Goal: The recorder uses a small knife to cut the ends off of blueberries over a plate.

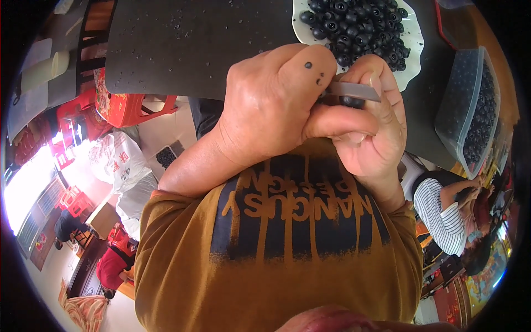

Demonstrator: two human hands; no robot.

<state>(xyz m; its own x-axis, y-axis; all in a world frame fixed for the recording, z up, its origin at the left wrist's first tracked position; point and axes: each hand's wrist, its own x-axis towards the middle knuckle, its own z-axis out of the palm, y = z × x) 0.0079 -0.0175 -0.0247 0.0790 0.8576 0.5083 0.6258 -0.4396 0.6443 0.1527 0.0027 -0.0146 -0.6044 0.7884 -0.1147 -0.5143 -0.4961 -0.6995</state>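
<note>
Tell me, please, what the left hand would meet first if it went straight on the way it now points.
Most likely the left hand, not counting the gray blade it seems to hold, would meet the right hand first; depth is unclear, so they may already touch.

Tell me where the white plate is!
In the head view, the white plate is at the top, right of centre, on the dark table, just beyond the right hand and left of the clear tub.
</note>
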